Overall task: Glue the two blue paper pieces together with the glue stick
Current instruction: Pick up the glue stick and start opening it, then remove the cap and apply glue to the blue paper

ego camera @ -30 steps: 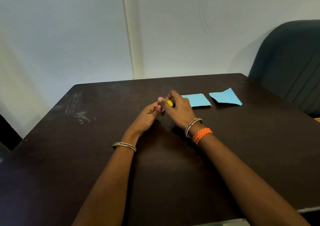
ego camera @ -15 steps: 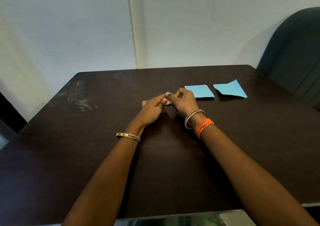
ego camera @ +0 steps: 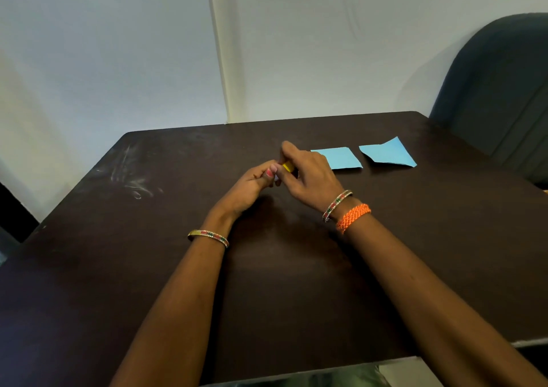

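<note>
Two light blue paper pieces lie flat on the dark table (ego camera: 118, 268), side by side at the far right: a squarish one (ego camera: 342, 158) and one with a pointed corner (ego camera: 388, 154). Just left of them, my left hand (ego camera: 252, 187) and my right hand (ego camera: 308, 176) meet over the table and both grip a small glue stick (ego camera: 287, 166). Only its yellow part shows between the fingers; the rest is hidden. My right hand partly covers the near-left corner of the squarish paper.
A dark upholstered chair (ego camera: 498, 90) stands at the table's far right corner. A pale wall runs close behind the table's back edge. Whitish scuff marks (ego camera: 133, 179) streak the table's far left.
My hands stay joined on the glue stick; the right hand's fingers have lifted and spread a little over it. The view has shifted slightly.
</note>
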